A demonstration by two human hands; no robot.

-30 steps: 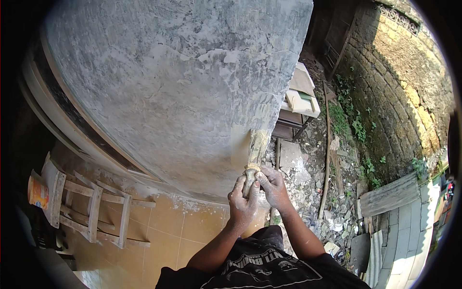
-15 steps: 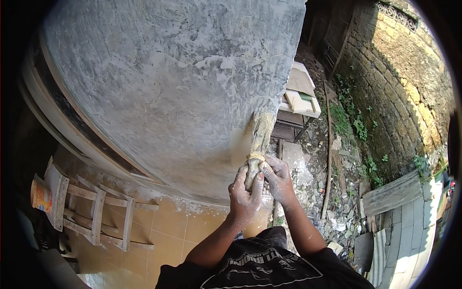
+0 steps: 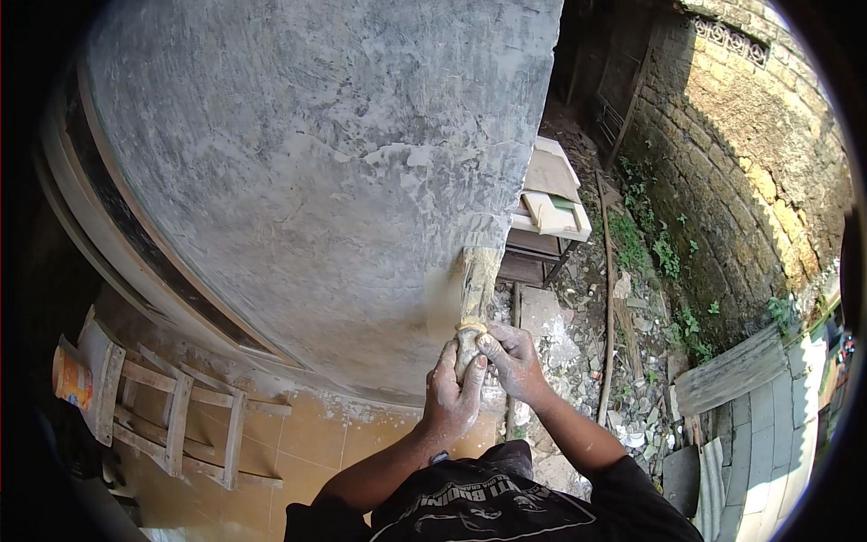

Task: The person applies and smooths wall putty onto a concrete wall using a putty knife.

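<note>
Yellowish scraper [image 3: 478, 282] in L/R hands [image 3: 452, 395]

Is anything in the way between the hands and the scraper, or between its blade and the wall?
Nothing visible: the left fingers and right fingers touch the scraper directly, and its blade seems to meet the wall unobstructed.

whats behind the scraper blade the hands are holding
Grey wall shows beside and above the scraper blade; the patch directly behind the blade is covered and cannot be seen.
</note>
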